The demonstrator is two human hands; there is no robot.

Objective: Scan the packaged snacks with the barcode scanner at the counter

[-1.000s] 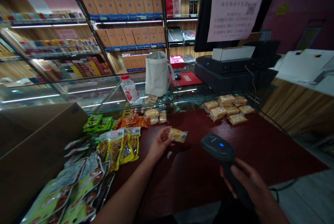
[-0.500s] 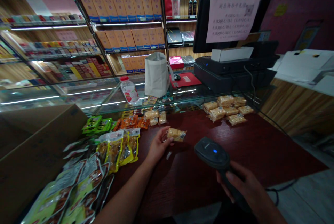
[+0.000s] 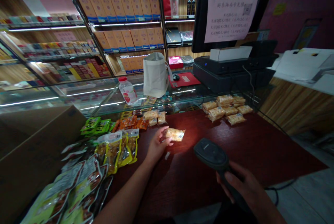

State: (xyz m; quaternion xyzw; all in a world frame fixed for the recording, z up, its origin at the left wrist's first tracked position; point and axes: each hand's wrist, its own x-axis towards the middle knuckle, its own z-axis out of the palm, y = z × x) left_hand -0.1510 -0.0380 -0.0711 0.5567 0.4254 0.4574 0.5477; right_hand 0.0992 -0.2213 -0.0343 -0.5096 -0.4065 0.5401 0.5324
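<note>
My left hand [image 3: 158, 144] pinches a clear-wrapped golden pastry packet [image 3: 174, 134] by its left end, just above the dark red counter top [image 3: 261, 158]. My right hand [image 3: 242, 185] grips the handle of a black handheld barcode scanner [image 3: 211, 153], whose head points up and left towards the packet. Scanner and packet stay apart, with a bright patch of light on the counter between them. A small white scrap [image 3: 167, 155] lies below my left hand.
Yellow snack pouches [image 3: 114, 152] and green pouches [image 3: 65, 185] lie left of my left hand beside a cardboard box [image 3: 33, 140]. Stacked pastry packets [image 3: 224, 107] sit at the far right. Behind stand a glass display case [image 3: 91, 95], a white tote bag [image 3: 155, 74] and a till [image 3: 232, 71].
The scanner has moved left, closer to the packet, and its light now falls on the counter. The packet has tilted slightly in my left hand.
</note>
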